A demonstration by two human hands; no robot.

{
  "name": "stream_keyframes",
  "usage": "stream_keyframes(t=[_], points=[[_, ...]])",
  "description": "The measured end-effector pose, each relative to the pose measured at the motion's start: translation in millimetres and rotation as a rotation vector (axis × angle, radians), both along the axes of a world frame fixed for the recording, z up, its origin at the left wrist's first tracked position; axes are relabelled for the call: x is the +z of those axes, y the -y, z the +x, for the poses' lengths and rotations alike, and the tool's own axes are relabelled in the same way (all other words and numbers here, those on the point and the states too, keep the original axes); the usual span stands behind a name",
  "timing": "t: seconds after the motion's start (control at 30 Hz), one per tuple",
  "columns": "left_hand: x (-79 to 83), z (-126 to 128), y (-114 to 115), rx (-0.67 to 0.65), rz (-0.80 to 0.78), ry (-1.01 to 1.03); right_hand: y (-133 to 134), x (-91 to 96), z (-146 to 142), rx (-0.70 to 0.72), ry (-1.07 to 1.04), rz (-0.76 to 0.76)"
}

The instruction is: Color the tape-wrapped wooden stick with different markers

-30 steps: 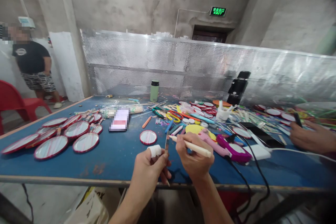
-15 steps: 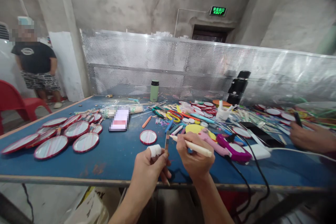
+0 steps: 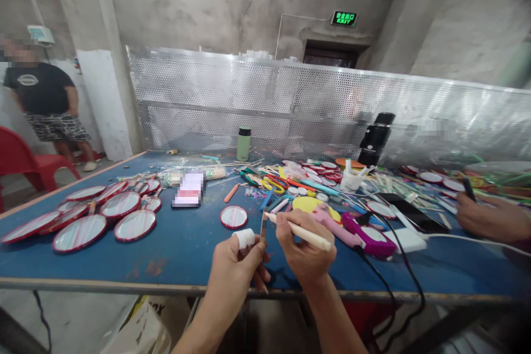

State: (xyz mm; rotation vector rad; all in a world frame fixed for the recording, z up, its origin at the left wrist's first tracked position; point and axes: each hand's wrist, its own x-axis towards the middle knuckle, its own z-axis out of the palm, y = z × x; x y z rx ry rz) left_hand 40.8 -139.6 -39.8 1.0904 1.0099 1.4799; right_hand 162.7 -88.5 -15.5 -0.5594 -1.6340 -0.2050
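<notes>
My left hand (image 3: 240,265), with white tape around one finger, pinches a thin brown wooden stick (image 3: 264,227) that stands upright near the table's front edge. In my right hand (image 3: 307,246) is a cream-coloured marker pen (image 3: 309,235), its tip pointing left at the upper part of the stick. Tip and stick look very close; whether they touch I cannot tell. Just beyond my left hand lies a round white disc with a red rim (image 3: 233,217). A pink and purple glue gun (image 3: 365,235) rests to the right of my right hand.
Several red-rimmed discs (image 3: 81,232) are heaped at the left beside a phone (image 3: 188,188). Scissors (image 3: 276,182), pens and sticks clutter the middle. A green bottle (image 3: 244,144) and a black flask (image 3: 376,138) stand behind. Cables and another person's hand (image 3: 493,215) are at the right.
My right hand and the marker have shifted slightly left and down along the stick. My left hand stays in place. The standing person at the far left has moved further left.
</notes>
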Motion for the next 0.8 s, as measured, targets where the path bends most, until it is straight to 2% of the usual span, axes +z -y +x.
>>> stream_keyframes(t=[0.2,0.37,0.8], points=[[-3.7,-0.3,-1.2,0.004,0.013,-0.001,0.9,1.7,0.0,-0.073,-0.024,0.018],[-1.8,0.4,-1.0,0.0,0.011,-0.006,1.2,2.0,-0.3,-0.042,-0.003,0.021],[-0.4,0.4,-0.5,0.018,-0.009,0.004,1.5,3.8,-0.2,-0.099,-0.038,0.022]])
